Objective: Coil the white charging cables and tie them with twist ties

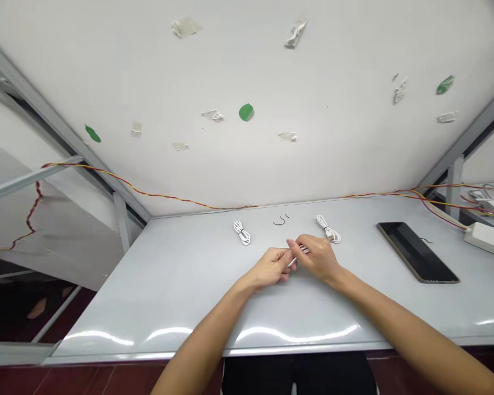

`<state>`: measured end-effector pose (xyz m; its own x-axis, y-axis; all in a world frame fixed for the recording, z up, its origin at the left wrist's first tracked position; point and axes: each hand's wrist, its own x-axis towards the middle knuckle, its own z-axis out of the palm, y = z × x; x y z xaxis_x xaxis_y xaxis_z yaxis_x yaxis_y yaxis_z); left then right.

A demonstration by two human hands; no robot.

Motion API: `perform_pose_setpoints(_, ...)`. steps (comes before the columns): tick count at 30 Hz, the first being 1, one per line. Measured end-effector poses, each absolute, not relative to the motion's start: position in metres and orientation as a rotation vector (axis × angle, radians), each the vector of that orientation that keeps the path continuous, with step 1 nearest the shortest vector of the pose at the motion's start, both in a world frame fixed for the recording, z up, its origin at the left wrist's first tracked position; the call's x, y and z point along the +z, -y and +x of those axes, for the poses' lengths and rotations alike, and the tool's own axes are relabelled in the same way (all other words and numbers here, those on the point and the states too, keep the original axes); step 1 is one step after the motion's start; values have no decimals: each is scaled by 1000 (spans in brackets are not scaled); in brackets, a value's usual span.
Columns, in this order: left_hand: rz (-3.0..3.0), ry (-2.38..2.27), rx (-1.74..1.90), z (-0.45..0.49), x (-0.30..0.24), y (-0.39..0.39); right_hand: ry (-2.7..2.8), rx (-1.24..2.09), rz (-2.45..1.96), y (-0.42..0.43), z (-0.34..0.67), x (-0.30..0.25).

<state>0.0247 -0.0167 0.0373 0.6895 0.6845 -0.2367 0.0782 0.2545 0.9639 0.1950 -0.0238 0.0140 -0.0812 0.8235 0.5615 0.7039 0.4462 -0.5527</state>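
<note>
My left hand [271, 267] and my right hand [316, 257] meet above the middle of the pale grey table [181, 285]. Their fingers pinch a bundled white cable [299, 253] from either side, and the hands hide most of it. Just beyond my left hand lies a coiled white USB cable [241, 232]. A second coiled white cable [328, 229] with a metal-tipped plug rests just past my right hand, close to its fingers. Thin black wire pieces [279, 221] lie on the table between the two coils.
A black tablet-like slab [415, 252] lies at the right, beyond it a white power strip [488, 240]. Red-and-yellow twisted wires [148, 193] run along the base of the white wall [247, 71]. Grey metal framing [53, 118] borders the table.
</note>
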Motion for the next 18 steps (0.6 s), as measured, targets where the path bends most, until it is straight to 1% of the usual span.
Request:
perform_pose_setpoints(3, 1384, -771, 485, 26, 30, 17, 1840, 225, -1272, 21, 193, 14)
perform_pose_setpoints(6, 1648, -857, 537, 29, 30, 4, 1761, 191, -1367, 14, 200, 16)
perform_pose_setpoints(9, 2087, -1231, 719, 36, 31, -25, 1657, 223, -1495, 3, 213, 18)
perform_pose_setpoints(10, 2229, -1366, 698, 40, 30, -36, 1634, 247, -1526, 0, 217, 18)
perform_pose_setpoints(12, 2310, -1494, 630, 48, 26, -58, 1611, 372, -1568, -5, 224, 18)
perform_pose_setpoints(14, 2400, -1599, 459, 55, 19, -73, 1574, 587, -1608, -9, 227, 18)
perform_pose_setpoints(16, 2448, -1591, 393, 58, 14, -79, 1522, 801, -1637, -10, 229, 18)
perform_pose_setpoints(18, 2501, -1512, 375, 55, 12, -73, 1499, 932, -1632, -10, 229, 18)
